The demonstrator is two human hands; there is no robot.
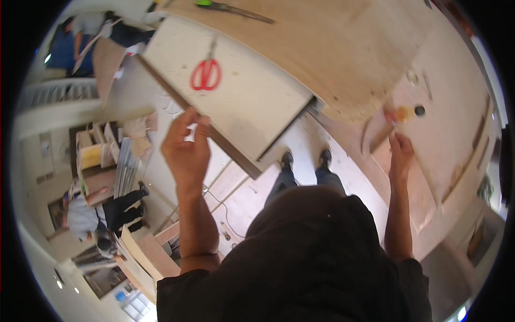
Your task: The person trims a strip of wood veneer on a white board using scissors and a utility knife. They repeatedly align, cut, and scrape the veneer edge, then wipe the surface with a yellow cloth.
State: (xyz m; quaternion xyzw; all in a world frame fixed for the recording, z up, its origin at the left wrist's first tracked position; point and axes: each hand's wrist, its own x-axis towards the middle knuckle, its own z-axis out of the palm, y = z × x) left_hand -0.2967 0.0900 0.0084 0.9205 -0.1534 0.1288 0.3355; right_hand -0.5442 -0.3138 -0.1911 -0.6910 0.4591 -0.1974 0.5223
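My left hand (186, 153) is at the dark brown edge strip (236, 157) of a cream-coloured board (268, 110). Its thumb and forefinger curl toward each other over the strip; whatever they pinch, if anything, is hidden. Red-handled scissors (206, 74) lie on the board just beyond that hand. Over the plywood surface at the right, my right hand (400, 153) has its fingertips drawn together. A blurred reddish and clear thing (393, 115) shows by those fingertips, but I cannot tell if it is held. Beside it lies a small amber bottle with a black cap (419, 110).
A large plywood sheet (343, 59) covers the far side, bearing a green-handled tool (236, 11). A cord (228, 212) trails over the floor. At the left, one person (102, 214) is near stacked boards (96, 150), another (88, 32) farther off.
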